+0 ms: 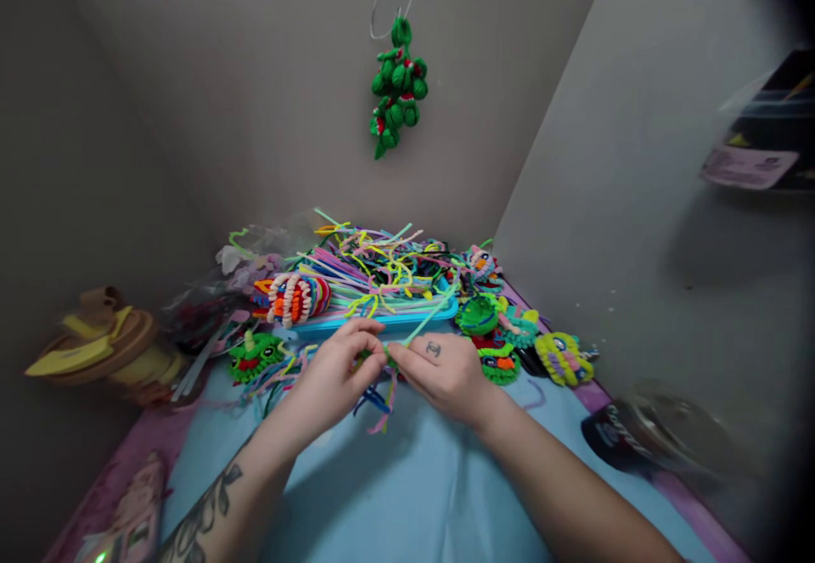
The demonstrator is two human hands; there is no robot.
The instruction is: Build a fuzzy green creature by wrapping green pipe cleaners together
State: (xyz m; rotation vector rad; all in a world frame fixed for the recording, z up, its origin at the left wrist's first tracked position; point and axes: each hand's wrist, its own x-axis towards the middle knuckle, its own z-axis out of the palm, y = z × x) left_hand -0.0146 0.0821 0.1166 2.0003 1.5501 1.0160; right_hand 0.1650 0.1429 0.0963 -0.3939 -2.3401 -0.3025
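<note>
My left hand (pixel 337 369) and my right hand (pixel 449 374) meet over the front edge of a blue tray (pixel 318 326), fingertips pinched together. A pale green pipe cleaner (pixel 431 315) runs up and to the right from between them. My right thumb and finger press on it; its lower end sits at my left fingertips, partly hidden. Below the fingers lie loose blue and pink pipe cleaner pieces (pixel 380 419). Left of my left hand rests a green pipe cleaner creature head (pixel 253 357) with a horn. Right of my right hand sits a green and red one (pixel 500 363).
Many coloured pipe cleaners (pixel 356 270) fill the tray. A striped creature head (pixel 294 298) leans at its left, a yellow one (pixel 564 357) lies right. A dark jar (pixel 637 436) stands at the right edge, scissors (pixel 200 363) at left. Green pieces (pixel 396 79) hang from a wire hook.
</note>
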